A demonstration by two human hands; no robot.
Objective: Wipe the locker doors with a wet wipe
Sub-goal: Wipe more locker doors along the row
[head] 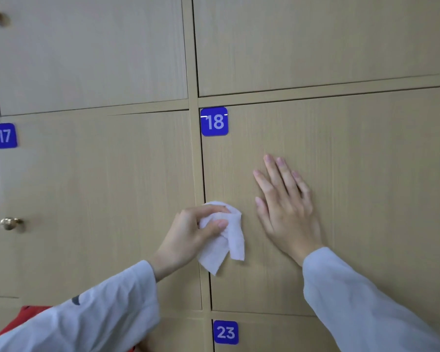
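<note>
Wiping door 18 at its hinge-side edge, one hand bracing, one hand holding the wipe.

The left hand (193,232) pinched the crumpled wet wipe (225,240) between thumb and curled fingers (214,212), with the cloth against the left edge of the locker door (353,199) marked 18 (214,121), its loose tail hanging below the grip. The right hand (285,207) lay flat on the same door just beside the wipe, fingers straight and slightly spread, holding nothing (it looked like a brace against the door swinging). To do this well, I judged the wipe should be flattened under the fingers so more wet cloth met the wood, then drawn in overlapping strokes across the panel, with the bracing hand shifted off each patch before it was wiped.
</note>
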